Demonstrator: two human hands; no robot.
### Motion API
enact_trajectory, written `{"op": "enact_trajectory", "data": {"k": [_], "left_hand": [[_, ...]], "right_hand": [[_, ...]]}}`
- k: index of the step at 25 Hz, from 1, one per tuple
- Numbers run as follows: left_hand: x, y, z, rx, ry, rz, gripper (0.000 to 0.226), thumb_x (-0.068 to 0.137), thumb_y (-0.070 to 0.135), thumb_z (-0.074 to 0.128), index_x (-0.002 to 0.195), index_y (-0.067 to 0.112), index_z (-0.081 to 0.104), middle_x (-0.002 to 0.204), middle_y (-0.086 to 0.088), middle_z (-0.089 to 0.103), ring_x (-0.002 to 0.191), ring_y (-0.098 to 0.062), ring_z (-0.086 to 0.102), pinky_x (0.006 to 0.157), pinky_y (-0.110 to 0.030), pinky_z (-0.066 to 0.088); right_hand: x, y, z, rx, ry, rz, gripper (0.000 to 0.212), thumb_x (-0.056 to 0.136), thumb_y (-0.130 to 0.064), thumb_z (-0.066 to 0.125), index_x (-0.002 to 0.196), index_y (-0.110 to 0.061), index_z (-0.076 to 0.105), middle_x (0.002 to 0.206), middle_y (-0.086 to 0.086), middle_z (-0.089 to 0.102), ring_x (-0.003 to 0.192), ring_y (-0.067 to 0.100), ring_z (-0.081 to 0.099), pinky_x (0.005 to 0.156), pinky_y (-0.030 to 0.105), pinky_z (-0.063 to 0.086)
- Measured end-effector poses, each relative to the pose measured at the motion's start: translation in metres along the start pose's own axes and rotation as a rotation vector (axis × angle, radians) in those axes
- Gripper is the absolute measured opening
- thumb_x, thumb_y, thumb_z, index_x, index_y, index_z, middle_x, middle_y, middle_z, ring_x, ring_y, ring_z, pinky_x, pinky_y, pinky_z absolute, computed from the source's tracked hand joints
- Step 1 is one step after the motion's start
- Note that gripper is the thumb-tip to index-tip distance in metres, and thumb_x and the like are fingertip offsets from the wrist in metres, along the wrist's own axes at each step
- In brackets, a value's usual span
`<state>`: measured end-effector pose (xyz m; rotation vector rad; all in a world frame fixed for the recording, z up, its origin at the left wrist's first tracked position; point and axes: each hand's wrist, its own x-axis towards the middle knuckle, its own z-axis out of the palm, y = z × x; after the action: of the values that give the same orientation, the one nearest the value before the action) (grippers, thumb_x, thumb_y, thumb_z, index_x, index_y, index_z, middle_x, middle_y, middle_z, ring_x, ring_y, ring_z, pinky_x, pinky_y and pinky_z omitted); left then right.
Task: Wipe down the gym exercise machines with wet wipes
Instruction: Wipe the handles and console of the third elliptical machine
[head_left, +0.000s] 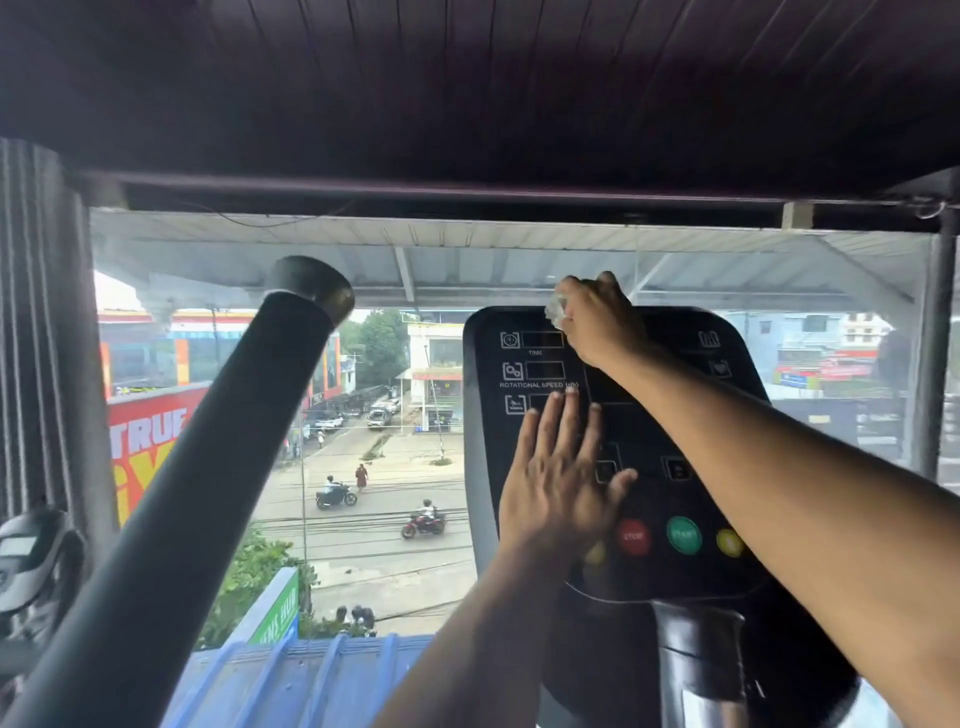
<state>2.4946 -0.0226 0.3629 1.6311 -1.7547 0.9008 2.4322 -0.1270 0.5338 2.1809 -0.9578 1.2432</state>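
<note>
1. At the console's (613, 452) upper edge, the right hand (597, 325) pinched a crumpled wet wipe (555, 310), fingers curled round it.
2. Soft, limp and damp, the wipe probably bunches easily; gripping it wadded suits.
3. Lower down, the left hand (558, 478) lay flat, fingers straight, steadying the console's face.
</note>
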Motion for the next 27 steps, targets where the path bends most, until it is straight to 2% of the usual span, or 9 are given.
{"op": "enact_trajectory", "data": {"k": [2, 5, 8, 11, 15, 18, 20, 24, 27], "left_hand": [[-0.001, -0.002, 0.002, 0.011, 0.007, -0.012, 0.083, 0.103, 0.069, 0.023, 0.167, 0.015, 0.019, 0.175, -0.011, 0.006, 0.162, -0.025, 0.002, 0.131, -0.047, 0.004], [0.001, -0.002, 0.0, 0.052, -0.027, 0.0, 0.082, 0.103, 0.07, 0.019, 0.167, 0.018, 0.017, 0.175, -0.01, 0.008, 0.162, -0.026, 0.002, 0.131, -0.047, 0.003], [0.0, -0.003, 0.0, 0.076, -0.055, 0.003, 0.083, 0.102, 0.071, 0.013, 0.167, 0.02, 0.016, 0.175, -0.009, 0.011, 0.162, -0.026, 0.002, 0.13, -0.047, 0.002], [-0.002, 0.0, -0.003, 0.078, -0.069, -0.012, 0.085, 0.102, 0.071, 0.011, 0.168, 0.018, 0.009, 0.175, -0.01, -0.001, 0.162, -0.025, -0.005, 0.131, -0.046, -0.001], [-0.003, 0.001, -0.005, 0.081, -0.046, -0.006, 0.084, 0.103, 0.07, 0.016, 0.168, 0.016, 0.012, 0.175, -0.012, 0.0, 0.162, -0.025, -0.002, 0.131, -0.047, 0.001], [-0.004, 0.001, -0.005, 0.095, -0.054, 0.0, 0.084, 0.103, 0.07, 0.014, 0.168, 0.017, 0.008, 0.175, -0.011, -0.004, 0.162, -0.025, -0.006, 0.131, -0.047, 0.0], [-0.003, 0.0, -0.004, 0.09, -0.063, -0.001, 0.084, 0.103, 0.07, 0.012, 0.168, 0.018, 0.003, 0.174, -0.01, -0.009, 0.162, -0.024, -0.01, 0.131, -0.047, -0.002], [0.0, -0.001, -0.004, 0.068, -0.091, 0.008, 0.086, 0.098, 0.069, 0.002, 0.168, 0.019, -0.001, 0.175, -0.009, -0.007, 0.161, -0.024, -0.011, 0.131, -0.047, -0.002], [0.001, -0.001, -0.004, 0.075, -0.089, 0.011, 0.087, 0.097, 0.069, 0.002, 0.168, 0.019, 0.0, 0.175, -0.008, -0.005, 0.162, -0.024, -0.01, 0.13, -0.047, -0.001]], "right_hand": [[-0.003, -0.005, 0.002, 0.009, -0.005, 0.034, 0.014, 0.094, -0.003, 0.063, 0.106, 0.0, 0.069, 0.108, 0.017, 0.07, 0.107, 0.033, 0.059, 0.076, 0.028, 0.039], [-0.01, -0.043, 0.004, 0.203, -0.097, -0.143, 0.013, 0.095, -0.006, 0.065, 0.094, 0.001, 0.076, 0.097, 0.016, 0.071, 0.094, 0.029, 0.064, 0.085, 0.029, 0.047], [-0.024, -0.053, 0.011, 0.209, -0.212, -0.328, 0.019, 0.099, -0.009, 0.061, 0.108, -0.002, 0.076, 0.107, 0.013, 0.066, 0.099, 0.024, 0.06, 0.086, 0.029, 0.044], [-0.026, -0.004, 0.0, 0.184, -0.118, -0.136, 0.021, 0.099, -0.014, 0.061, 0.111, -0.004, 0.076, 0.114, 0.015, 0.064, 0.11, 0.029, 0.06, 0.095, 0.036, 0.048], [-0.031, 0.072, -0.013, 0.112, 0.013, 0.202, 0.013, 0.095, -0.008, 0.066, 0.1, -0.003, 0.077, 0.105, 0.016, 0.065, 0.098, 0.029, 0.065, 0.078, 0.024, 0.043], [-0.027, 0.075, -0.007, 0.112, 0.029, 0.275, 0.011, 0.093, -0.005, 0.066, 0.093, -0.002, 0.076, 0.104, 0.019, 0.067, 0.1, 0.031, 0.066, 0.079, 0.022, 0.045], [-0.02, 0.047, 0.002, 0.171, 0.026, 0.203, 0.013, 0.093, -0.006, 0.065, 0.094, -0.002, 0.077, 0.103, 0.017, 0.069, 0.102, 0.03, 0.065, 0.084, 0.027, 0.051], [-0.02, -0.032, 0.017, 0.219, -0.091, -0.125, 0.021, 0.098, -0.017, 0.063, 0.093, -0.001, 0.076, 0.099, 0.012, 0.067, 0.096, 0.026, 0.065, 0.085, 0.038, 0.054], [-0.02, -0.034, 0.014, 0.198, -0.099, -0.177, 0.017, 0.097, -0.01, 0.063, 0.098, 0.001, 0.076, 0.104, 0.014, 0.065, 0.093, 0.027, 0.064, 0.082, 0.039, 0.054]]}}
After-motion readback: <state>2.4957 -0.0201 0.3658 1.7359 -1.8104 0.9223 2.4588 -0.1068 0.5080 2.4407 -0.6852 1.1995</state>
